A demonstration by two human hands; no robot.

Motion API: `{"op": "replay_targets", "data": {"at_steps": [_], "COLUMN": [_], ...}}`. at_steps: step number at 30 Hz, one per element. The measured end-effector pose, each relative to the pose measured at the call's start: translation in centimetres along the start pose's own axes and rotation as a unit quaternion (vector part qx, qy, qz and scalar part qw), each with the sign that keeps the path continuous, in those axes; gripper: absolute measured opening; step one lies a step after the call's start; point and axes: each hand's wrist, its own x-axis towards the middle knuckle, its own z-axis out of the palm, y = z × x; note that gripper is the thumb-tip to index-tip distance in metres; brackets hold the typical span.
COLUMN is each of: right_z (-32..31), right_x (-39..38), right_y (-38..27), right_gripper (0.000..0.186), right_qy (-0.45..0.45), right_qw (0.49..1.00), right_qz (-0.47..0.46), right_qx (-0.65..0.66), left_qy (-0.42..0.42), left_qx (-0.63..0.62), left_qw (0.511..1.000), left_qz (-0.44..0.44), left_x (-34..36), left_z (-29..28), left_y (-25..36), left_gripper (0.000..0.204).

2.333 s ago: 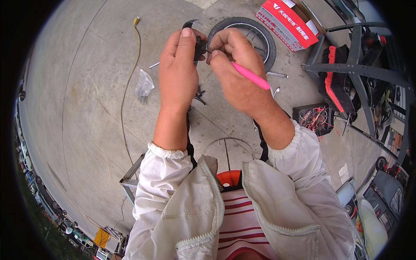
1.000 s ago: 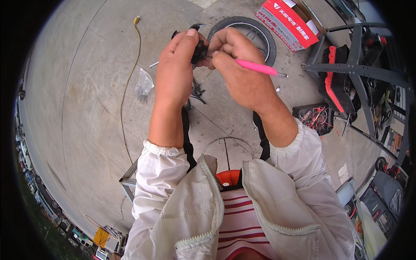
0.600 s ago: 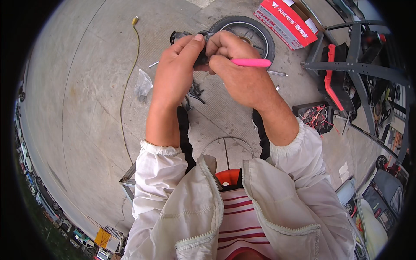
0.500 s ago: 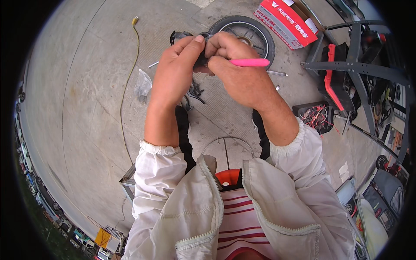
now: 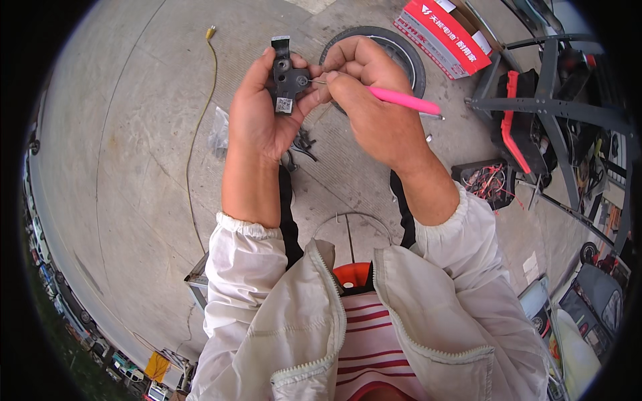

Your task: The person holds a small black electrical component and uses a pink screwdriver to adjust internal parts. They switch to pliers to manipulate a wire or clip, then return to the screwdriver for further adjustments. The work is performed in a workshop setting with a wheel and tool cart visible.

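Our left hand (image 5: 259, 119) clamped on the black part (image 5: 291, 85), our right hand (image 5: 374, 121) on the pink-handled tool (image 5: 406, 100), we do best steadying both — guiding the tip straight.

The right grip (image 5: 374, 107) hides part of the spoked wheel (image 5: 405, 55) from me, the left grip (image 5: 257, 123) some of the plastic bag (image 5: 219, 132); the pink-handled tool (image 5: 404, 99) has a tip too fine to make out.

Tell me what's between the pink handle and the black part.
In the head view: the right hand, then a thin metal shaft pointing at the black part.
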Motion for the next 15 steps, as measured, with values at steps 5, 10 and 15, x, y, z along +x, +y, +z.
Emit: {"op": "replay_targets", "data": {"at_steps": [5,10,15], "right_z": [0.09,0.22,0.47], "right_x": [0.00,0.01,-0.03], "right_y": [-0.02,0.36,-0.01], "right_gripper": [0.020,0.020,0.018], "right_qy": [-0.007,-0.003,0.002], "right_qw": [1.000,1.000,0.999], "right_qz": [0.004,0.000,0.010], "right_qx": [-0.009,-0.014,-0.053], "left_qy": [0.004,-0.002,0.016], "left_qx": [0.012,0.036,0.120], "left_qw": [1.000,0.999,0.992], "left_qz": [0.010,0.019,0.047], "left_x": [-0.15,-0.11,-0.46], "left_z": [0.22,-0.02,0.53], "left_y": [0.15,0.08,0.07], "left_gripper": [0.038,0.037,0.037]}}
